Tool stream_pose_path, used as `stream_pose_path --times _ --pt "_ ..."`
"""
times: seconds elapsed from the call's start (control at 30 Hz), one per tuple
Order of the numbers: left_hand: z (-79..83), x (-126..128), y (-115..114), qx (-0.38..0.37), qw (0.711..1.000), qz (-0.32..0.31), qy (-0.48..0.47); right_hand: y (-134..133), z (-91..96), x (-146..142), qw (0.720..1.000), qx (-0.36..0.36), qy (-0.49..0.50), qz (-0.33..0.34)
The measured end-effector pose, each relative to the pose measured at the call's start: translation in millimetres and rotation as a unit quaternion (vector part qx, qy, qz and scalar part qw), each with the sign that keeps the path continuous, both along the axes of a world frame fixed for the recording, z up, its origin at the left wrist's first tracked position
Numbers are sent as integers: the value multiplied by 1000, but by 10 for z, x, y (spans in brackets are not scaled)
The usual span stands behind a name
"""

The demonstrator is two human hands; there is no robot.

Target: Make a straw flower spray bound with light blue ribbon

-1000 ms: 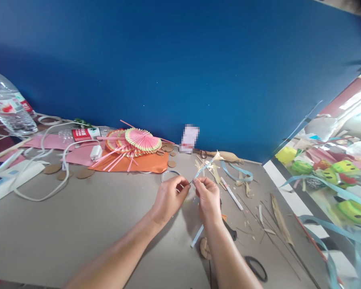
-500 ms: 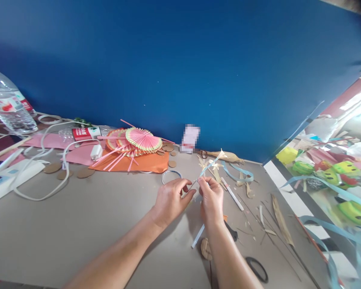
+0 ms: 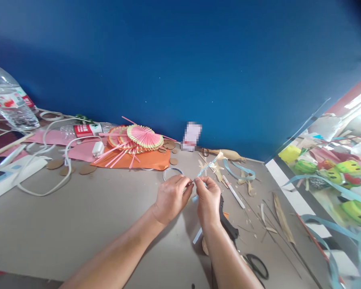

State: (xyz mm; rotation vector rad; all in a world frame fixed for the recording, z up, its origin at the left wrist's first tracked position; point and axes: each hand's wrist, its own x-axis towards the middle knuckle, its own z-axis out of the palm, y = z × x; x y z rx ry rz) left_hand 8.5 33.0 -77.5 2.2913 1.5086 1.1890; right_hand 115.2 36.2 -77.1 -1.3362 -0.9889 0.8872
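My left hand (image 3: 172,197) and my right hand (image 3: 209,198) are close together above the grey table, fingertips pinched. Between them runs a thin stem, dark at the left fingers. From my right fingertips a light blue ribbon (image 3: 202,172) wraps up and away, ending in a cream, frayed husk-like tuft (image 3: 219,155). Past my left hand lies a roll of tape (image 3: 172,172). A black glue gun (image 3: 228,224) is partly hidden behind my right forearm, and a translucent pale stick (image 3: 197,236) lies beside that arm.
Right of my hands lie a white pen (image 3: 234,192), dry husk pieces (image 3: 282,218), thin stems and black-handled scissors (image 3: 258,265). Pink paper fans (image 3: 144,138) rest on orange paper (image 3: 156,160) at the back. A white cable (image 3: 42,194) loops at left, near water bottles (image 3: 13,100).
My hands have drawn slightly closer together, the left fingers pinching tighter on the stem. More of the glue gun shows beside my right forearm. The view has shifted slightly.
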Motion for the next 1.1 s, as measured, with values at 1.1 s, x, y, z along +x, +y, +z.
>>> stream_pose_path --times 1.1 --pt "-134 -84 224 -521 538 -242 -616 87 -4 91 937 -47 260 228"
